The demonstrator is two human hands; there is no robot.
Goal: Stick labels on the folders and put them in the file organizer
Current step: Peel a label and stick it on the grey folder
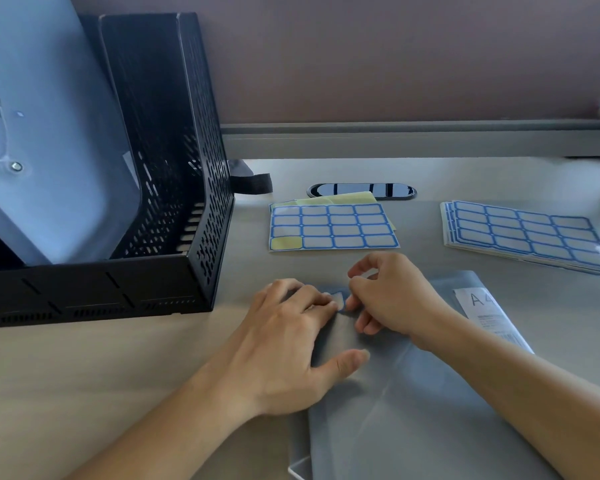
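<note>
File organizer (pixel 174 188), a stored folder (pixel 49 133) inside, is set left of the grey folder (pixel 412 410). At that folder's far left corner, the label (pixel 340 301) is pressed by the left hand (pixel 284 341) and pinched by the right hand (pixel 395 299), its length running between them.

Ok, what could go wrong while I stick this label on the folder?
The label, pinched by the right hand near the corner of the folder, could go down crooked or creased. The folder might also slide on the smooth desk, since the left hand pins just that corner.
</note>
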